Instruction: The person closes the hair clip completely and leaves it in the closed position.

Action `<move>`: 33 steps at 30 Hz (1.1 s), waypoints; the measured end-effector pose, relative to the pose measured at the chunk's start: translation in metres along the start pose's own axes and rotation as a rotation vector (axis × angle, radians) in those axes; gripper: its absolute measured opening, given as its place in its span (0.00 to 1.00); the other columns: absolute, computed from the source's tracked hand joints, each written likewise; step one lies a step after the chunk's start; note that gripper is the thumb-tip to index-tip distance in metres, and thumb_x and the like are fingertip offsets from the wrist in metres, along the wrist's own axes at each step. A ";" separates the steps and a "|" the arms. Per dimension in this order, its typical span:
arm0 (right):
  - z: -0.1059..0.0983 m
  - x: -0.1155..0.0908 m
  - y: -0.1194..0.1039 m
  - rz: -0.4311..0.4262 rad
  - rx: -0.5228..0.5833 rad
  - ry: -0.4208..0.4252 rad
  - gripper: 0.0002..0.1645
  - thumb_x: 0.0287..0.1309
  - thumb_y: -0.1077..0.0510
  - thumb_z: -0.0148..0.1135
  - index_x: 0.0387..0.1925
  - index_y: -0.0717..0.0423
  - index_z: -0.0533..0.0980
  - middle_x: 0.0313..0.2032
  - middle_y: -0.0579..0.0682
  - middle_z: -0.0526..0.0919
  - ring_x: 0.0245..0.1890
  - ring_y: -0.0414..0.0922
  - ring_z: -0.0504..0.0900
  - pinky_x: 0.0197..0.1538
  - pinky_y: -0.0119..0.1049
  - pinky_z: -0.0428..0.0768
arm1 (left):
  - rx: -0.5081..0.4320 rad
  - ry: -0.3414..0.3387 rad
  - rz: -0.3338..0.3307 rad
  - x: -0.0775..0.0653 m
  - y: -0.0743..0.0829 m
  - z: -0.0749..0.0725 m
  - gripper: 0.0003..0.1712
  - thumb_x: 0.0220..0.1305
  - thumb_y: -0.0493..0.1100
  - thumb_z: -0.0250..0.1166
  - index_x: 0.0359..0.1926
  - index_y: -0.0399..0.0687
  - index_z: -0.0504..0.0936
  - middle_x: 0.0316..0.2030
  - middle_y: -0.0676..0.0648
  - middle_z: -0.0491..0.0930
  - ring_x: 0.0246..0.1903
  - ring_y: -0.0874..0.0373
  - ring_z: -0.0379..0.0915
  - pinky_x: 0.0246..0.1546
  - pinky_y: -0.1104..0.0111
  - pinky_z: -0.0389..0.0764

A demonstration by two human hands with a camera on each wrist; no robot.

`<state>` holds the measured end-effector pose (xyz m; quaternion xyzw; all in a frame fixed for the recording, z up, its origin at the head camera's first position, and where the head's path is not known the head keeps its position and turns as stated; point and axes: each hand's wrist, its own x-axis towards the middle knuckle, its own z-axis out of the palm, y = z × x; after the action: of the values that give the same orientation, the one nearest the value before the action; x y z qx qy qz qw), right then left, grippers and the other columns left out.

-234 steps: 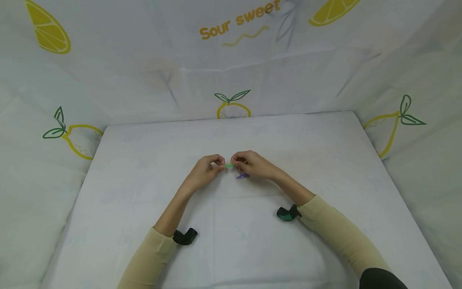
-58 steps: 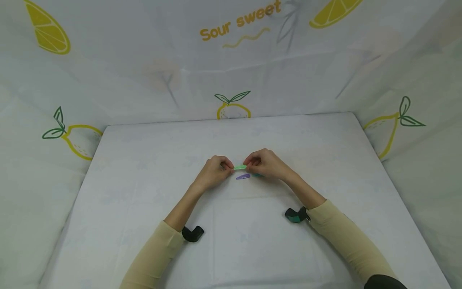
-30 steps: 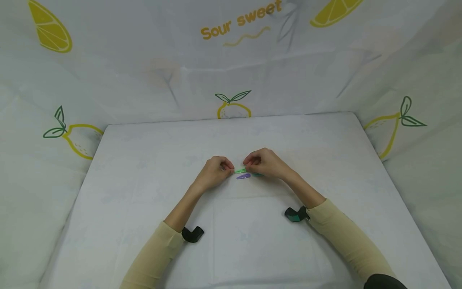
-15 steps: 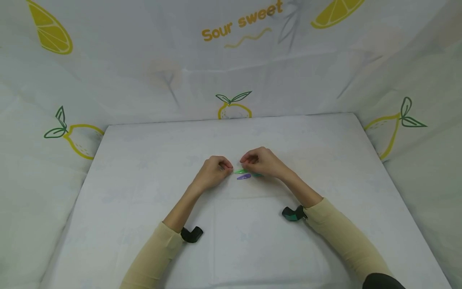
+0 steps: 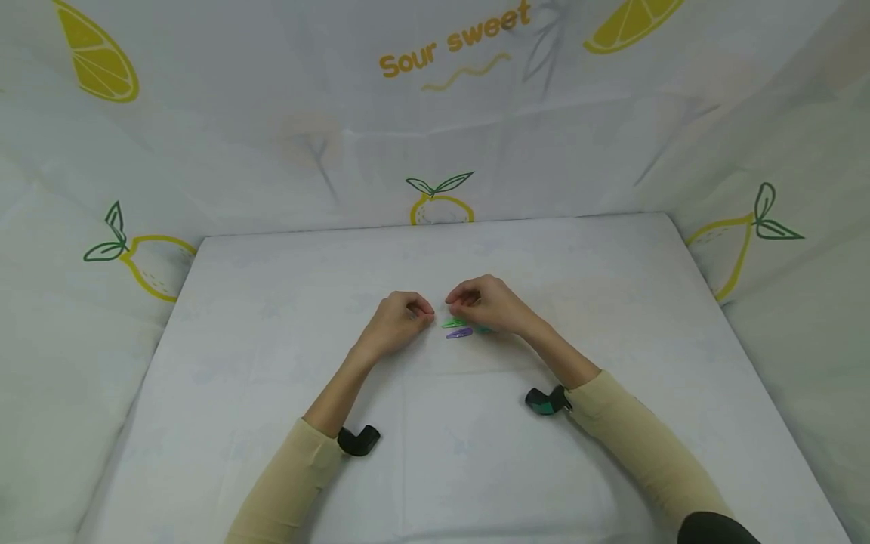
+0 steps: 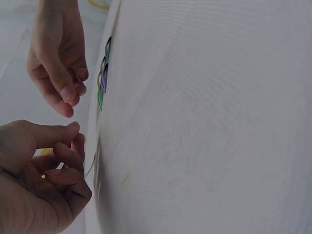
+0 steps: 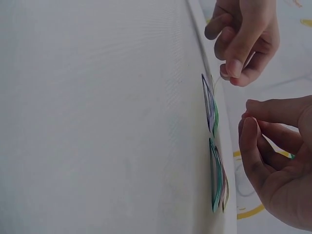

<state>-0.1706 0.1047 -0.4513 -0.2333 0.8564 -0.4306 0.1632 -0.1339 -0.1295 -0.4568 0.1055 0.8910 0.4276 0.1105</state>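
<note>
On the table lie a green snap hair clip [image 5: 453, 323] and, just in front of it, a purple snap hair clip [image 5: 459, 332]. A teal hair clip [image 5: 484, 329] shows partly beneath my right hand [image 5: 488, 304]; a brownish clip [image 7: 224, 183] lies beside it in the right wrist view. My right hand hovers above the green clip, fingers loosely curled, thumb and fingertips close together. Left of the clips, my left hand [image 5: 399, 321] is raised off the cloth, thumb near the index tip. I see nothing between either hand's fingertips.
A white cloth covers the table [image 5: 272, 453]. Pale curtains with lemon prints [image 5: 440, 208] stand along its back and sides. Black wrist devices [image 5: 359, 440] sit by both sleeves.
Earlier both hands held the green clip between them. It was set down behind the purple clip and let go. My right hand has since moved left and up; my left has drawn slightly left.
</note>
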 end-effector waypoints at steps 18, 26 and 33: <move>0.010 0.015 -0.009 -0.063 0.002 0.011 0.11 0.69 0.62 0.72 0.49 0.63 0.88 0.41 0.55 0.92 0.41 0.45 0.88 0.48 0.32 0.85 | -0.015 0.020 -0.037 0.000 -0.001 -0.012 0.07 0.72 0.38 0.70 0.45 0.39 0.90 0.40 0.41 0.90 0.46 0.48 0.83 0.56 0.54 0.80; 0.014 0.021 -0.011 -0.067 -0.015 0.000 0.11 0.70 0.62 0.71 0.48 0.64 0.88 0.39 0.55 0.92 0.39 0.44 0.88 0.47 0.32 0.85 | -0.033 0.050 -0.036 0.001 -0.006 -0.017 0.06 0.72 0.37 0.69 0.44 0.39 0.90 0.41 0.39 0.91 0.48 0.46 0.84 0.56 0.53 0.80; 0.019 0.026 -0.011 -0.061 -0.008 -0.023 0.11 0.70 0.62 0.70 0.49 0.64 0.88 0.40 0.56 0.92 0.39 0.44 0.87 0.47 0.32 0.85 | -0.038 0.056 -0.057 0.002 -0.010 -0.022 0.07 0.72 0.38 0.69 0.45 0.39 0.90 0.41 0.39 0.90 0.49 0.45 0.84 0.59 0.52 0.79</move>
<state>-0.1799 0.0722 -0.4555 -0.2649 0.8486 -0.4294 0.1588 -0.1429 -0.1513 -0.4516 0.0659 0.8881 0.4437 0.0998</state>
